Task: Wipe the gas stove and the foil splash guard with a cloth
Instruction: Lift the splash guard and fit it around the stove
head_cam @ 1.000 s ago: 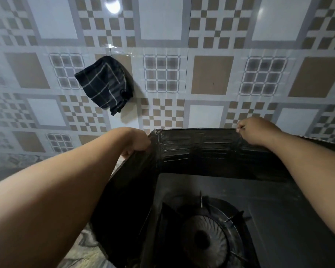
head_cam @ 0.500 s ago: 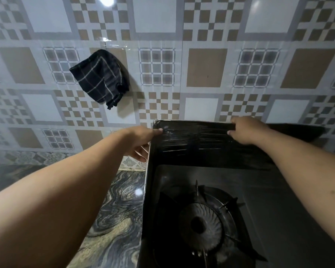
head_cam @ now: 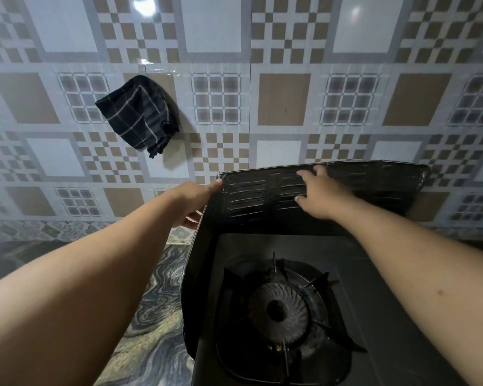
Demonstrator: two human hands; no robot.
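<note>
Two bare hands meet the foil splash guard (head_cam: 360, 185) at its upper edge. On the left hand (head_cam: 194, 200), the thumb reaches along the top left corner of the guard while the other fingers curl behind the side panel, so this hand pinches the corner between thumb and fingers. The right hand (head_cam: 318, 195) lies spread and flat against the inner face of the back panel, fingers apart, fingertips at the top rim; it grips nothing.

Standing upright, the guard is dark and ribbed, bent at the left corner: its back panel runs along the tiled wall (head_cam: 285, 98), its side panel comes forward along the left edge of the gas stove (head_cam: 374, 302). Within that angle sits the stove, dark-topped, its round burner (head_cam: 278, 312) ringed by pot supports.

A dark checked cloth (head_cam: 135, 112) hangs on the wall, up and left of the guard, well apart from both hands. Left of the stove, a marbled countertop (head_cam: 156, 302) shows beneath the left forearm.
</note>
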